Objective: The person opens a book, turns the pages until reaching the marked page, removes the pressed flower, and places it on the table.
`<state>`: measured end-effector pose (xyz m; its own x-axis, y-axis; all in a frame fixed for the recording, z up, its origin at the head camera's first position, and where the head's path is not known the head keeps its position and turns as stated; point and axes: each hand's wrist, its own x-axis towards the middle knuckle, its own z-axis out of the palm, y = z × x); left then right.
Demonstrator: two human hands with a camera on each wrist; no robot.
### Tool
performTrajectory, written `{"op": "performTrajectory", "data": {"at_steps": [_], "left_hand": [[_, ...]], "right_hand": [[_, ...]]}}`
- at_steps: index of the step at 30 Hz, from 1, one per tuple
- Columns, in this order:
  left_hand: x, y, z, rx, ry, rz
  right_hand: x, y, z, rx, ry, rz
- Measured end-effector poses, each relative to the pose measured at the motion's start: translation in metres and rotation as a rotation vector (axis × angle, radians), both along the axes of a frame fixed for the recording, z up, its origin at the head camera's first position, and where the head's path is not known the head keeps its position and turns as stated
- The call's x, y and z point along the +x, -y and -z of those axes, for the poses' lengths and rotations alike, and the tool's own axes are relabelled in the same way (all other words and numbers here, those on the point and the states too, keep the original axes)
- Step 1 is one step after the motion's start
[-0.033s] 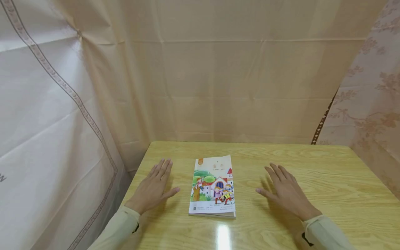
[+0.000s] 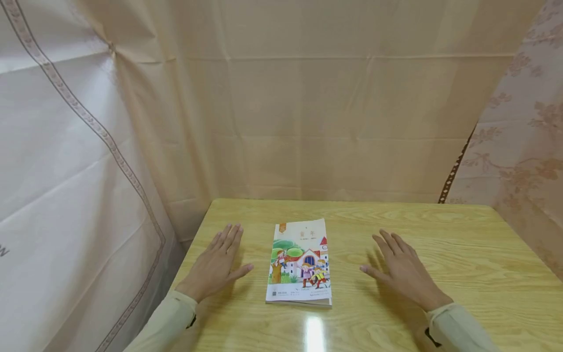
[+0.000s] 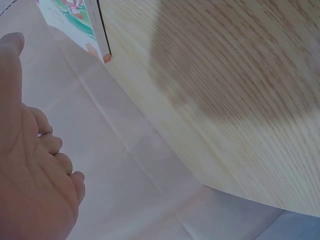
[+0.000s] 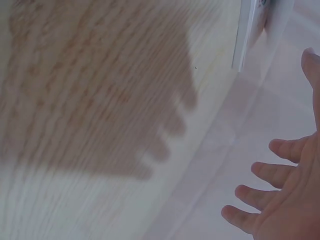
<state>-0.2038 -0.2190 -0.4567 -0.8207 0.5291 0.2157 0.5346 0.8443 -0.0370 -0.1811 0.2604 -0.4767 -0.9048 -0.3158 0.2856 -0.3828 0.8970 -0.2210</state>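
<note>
A thin paperback book (image 2: 299,264) with a colourful illustrated cover lies face up on the wooden table (image 2: 440,234). Its cover shows a house, a tree and cartoon children, and the lower right corner lifts a little. To the left of the book is my left hand (image 2: 215,264), palm down, fingers straight and thumb pointing toward the book. My right hand (image 2: 402,274) is on the other side, farther from the book, its fingers spread. Both hands are apart from the book and hold nothing. In the wrist views, hand shadows fall on the wood.
Beige cloth (image 2: 299,107) hangs behind the table's far edge. A pale sheet with a patterned band (image 2: 101,129) hangs at the left, and floral cloth (image 2: 528,146) at the right. A bright light reflection (image 2: 314,335) shows on the tabletop near the front.
</note>
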Motion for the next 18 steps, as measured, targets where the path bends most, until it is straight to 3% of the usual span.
{"op": "performTrajectory", "data": {"at_steps": [4,9,12,18], "left_hand": [[0.001,-0.002,0.0,0.002,0.029,0.01],[0.004,-0.015,0.003,0.04,0.122,0.017],[0.007,-0.026,0.008,0.058,0.143,0.058],[0.012,-0.053,0.017,-0.003,0.187,0.15]], "right_hand": [[0.002,0.003,0.001,-0.01,0.034,0.005],[0.007,0.015,0.01,-0.021,0.077,0.007],[0.013,0.026,0.017,-0.032,0.101,-0.006],[0.024,0.052,0.025,-0.044,0.147,-0.07]]}}
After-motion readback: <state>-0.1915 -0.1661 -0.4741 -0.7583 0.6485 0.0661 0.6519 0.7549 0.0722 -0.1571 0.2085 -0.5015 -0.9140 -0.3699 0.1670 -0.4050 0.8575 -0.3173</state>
